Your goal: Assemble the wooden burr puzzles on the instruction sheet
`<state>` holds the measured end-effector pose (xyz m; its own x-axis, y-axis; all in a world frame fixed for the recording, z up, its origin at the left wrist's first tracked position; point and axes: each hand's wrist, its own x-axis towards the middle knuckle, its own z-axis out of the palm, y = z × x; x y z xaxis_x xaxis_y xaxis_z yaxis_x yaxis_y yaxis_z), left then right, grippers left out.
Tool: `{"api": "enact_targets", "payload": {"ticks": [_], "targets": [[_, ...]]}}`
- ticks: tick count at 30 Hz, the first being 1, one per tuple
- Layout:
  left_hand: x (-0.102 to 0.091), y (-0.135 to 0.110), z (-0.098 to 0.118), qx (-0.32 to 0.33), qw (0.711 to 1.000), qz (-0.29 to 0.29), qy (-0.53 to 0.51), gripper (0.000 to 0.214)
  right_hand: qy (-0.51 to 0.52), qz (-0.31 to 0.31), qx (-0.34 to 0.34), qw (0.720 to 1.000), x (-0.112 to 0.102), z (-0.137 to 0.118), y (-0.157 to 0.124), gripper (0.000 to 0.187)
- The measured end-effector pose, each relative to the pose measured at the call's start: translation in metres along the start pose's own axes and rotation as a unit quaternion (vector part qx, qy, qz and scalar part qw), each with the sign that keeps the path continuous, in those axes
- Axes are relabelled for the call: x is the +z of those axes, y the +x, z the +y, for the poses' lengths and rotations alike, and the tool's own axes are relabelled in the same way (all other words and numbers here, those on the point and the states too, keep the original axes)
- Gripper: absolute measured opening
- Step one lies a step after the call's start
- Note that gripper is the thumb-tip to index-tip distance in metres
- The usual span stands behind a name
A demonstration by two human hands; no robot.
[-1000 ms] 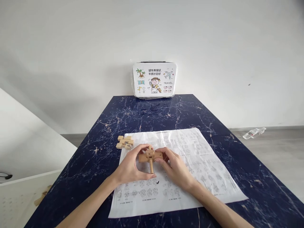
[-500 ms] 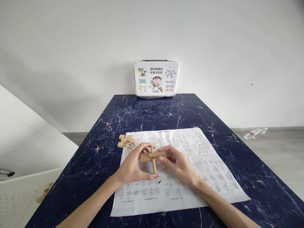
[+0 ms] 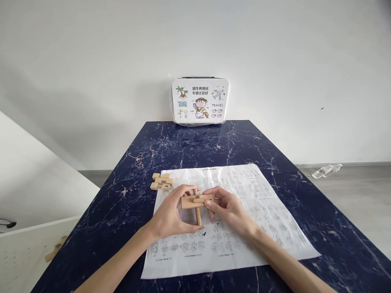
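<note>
A partly joined wooden burr puzzle (image 3: 187, 202) is held above the printed sheet (image 3: 177, 268). It has flat bars crossed by an upright round rod (image 3: 198, 215). My left hand (image 3: 166, 211) clasps the rod end to end, thumb at the near tip and fingers at the far one. With thumb and fingers, my right hand (image 3: 229, 207) pinches the right end of the flat bars. A slim piece with a rounded end lies across the rod. The right fingers hide part of the join. Several notched wooden blocks (image 3: 163, 181), one marked 3, sit together at the sheet's upper left corner.
The blue marbled table (image 3: 201, 150) runs back to a white wall. A plastic-wrapped white case (image 3: 200, 101) with cartoon prints stands at its far end. On the floor at right lies a clear plastic object (image 3: 326, 171). A white panel (image 3: 27, 252) with wooden pieces is at lower left.
The slim rounded piece has shifted slightly right and towards me relative to the other bars, opening a gap behind it near the rod. Both hands keep their hold.
</note>
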<state>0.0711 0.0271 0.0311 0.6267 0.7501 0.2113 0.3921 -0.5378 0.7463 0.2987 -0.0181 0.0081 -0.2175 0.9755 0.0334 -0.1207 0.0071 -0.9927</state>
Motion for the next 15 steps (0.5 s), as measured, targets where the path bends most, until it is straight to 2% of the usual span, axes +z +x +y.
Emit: {"api": "enact_targets", "payload": {"ticks": [6, 9, 13, 15], "targets": [[0.002, 0.000, -0.001, -0.001, 1.000, 0.011, -0.018, 0.084, 0.067, 0.012, -0.037, 0.997, -0.002, -0.005, 0.000, 0.025], [0.003, -0.001, 0.001, -0.008, 1.000, 0.018, 0.001, 0.084, 0.072, 0.062, -0.060, 0.994, -0.006, -0.007, 0.003, 0.027], [0.003, -0.003, 0.000, -0.009, 0.997, 0.072, 0.010, 0.089, -0.060, 0.206, -0.072, 0.974, -0.015, -0.005, 0.007, 0.032], [0.004, -0.004, -0.002, -0.018, 0.995, 0.101, 0.005, 0.089, -0.141, 0.244, -0.068, 0.957, -0.018, 0.000, 0.008, 0.034]]}}
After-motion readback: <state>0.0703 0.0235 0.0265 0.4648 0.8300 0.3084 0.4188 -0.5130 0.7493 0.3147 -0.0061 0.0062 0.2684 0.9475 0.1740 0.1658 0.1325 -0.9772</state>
